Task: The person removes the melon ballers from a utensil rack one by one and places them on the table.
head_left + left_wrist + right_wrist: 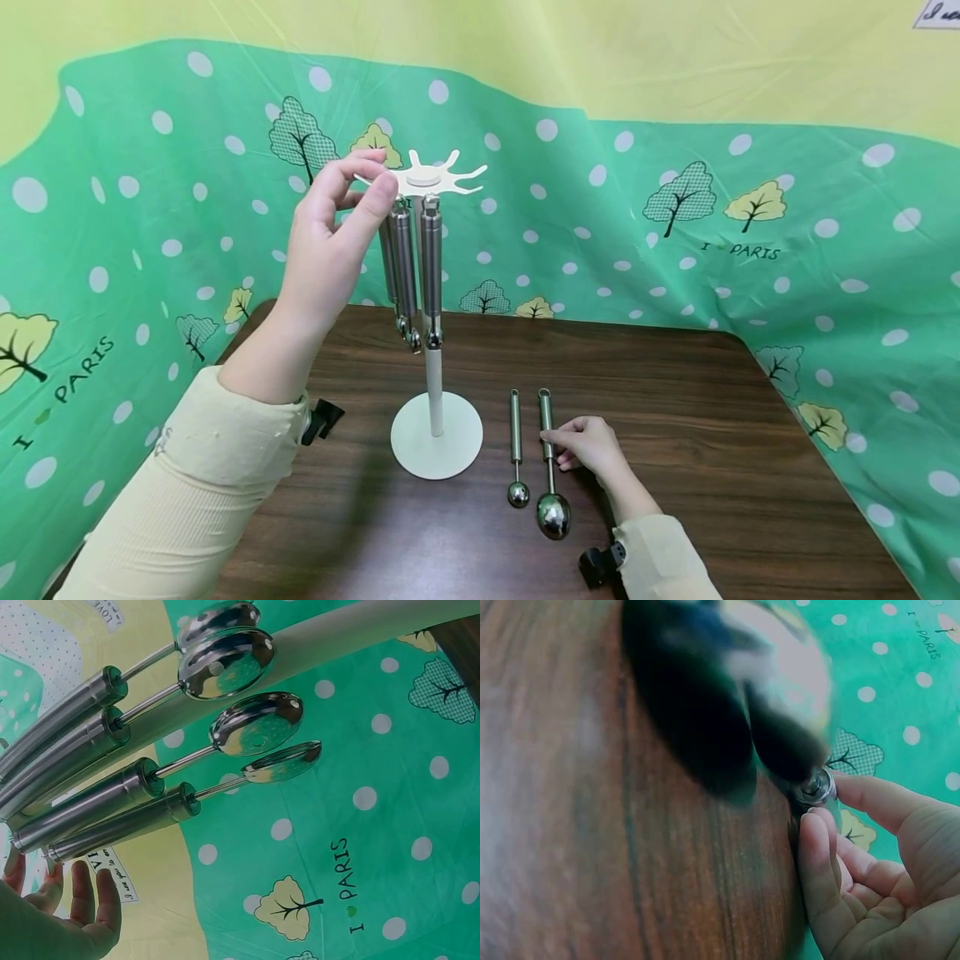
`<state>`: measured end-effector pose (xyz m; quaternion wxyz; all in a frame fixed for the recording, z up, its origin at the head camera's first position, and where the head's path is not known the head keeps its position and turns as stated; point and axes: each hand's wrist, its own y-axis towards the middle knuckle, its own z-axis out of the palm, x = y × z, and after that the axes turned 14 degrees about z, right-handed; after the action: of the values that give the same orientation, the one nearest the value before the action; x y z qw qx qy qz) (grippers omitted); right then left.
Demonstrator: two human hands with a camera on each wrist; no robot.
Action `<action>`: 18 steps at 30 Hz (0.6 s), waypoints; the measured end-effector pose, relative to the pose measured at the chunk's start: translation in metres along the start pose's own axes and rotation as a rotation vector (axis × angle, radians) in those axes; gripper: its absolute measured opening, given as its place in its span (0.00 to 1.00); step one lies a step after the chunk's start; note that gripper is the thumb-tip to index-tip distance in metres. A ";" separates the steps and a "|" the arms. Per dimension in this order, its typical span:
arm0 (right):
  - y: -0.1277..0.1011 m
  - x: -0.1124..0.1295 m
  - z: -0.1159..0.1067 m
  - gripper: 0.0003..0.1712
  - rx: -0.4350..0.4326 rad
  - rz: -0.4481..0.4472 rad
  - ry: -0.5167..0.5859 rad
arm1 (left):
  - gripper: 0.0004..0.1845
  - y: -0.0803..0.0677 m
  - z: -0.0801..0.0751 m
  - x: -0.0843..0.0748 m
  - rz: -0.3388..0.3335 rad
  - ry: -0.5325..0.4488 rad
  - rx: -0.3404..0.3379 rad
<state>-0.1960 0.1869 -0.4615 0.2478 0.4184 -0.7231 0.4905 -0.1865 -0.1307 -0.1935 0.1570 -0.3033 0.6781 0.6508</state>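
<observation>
A white utensil stand (468,433) with a round base and a spoked top stands left of centre on the table. Several metal spoons (431,258) hang from its spokes, bowls down; the left wrist view shows their oval bowls (259,724) up close. My left hand (330,225) is raised to the top, thumb and fingers pinching a spoke on its left side. On the table lies a large metal spoon (553,515), its bowl toward me. My right hand (596,450) pinches its handle (821,789) between thumb and finger. A small round-bowled spoon (517,493) lies just left of it.
The dark wood table (675,392) extends to both sides. A green and yellow printed cloth (570,192) hangs behind and around it. Black cameras (600,567) are strapped at both wrists.
</observation>
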 end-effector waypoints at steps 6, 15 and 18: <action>0.000 0.000 -0.001 0.16 -0.003 -0.006 -0.014 | 0.06 0.000 0.000 0.001 0.002 0.000 0.001; 0.001 -0.001 0.000 0.18 0.008 -0.021 0.008 | 0.05 0.000 0.000 0.000 0.001 0.000 0.000; 0.001 -0.001 -0.001 0.20 0.011 -0.021 0.011 | 0.05 0.001 0.000 0.000 0.000 0.000 0.002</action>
<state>-0.1962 0.1880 -0.4628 0.2548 0.4243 -0.7147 0.4941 -0.1866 -0.1310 -0.1929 0.1573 -0.3032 0.6787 0.6502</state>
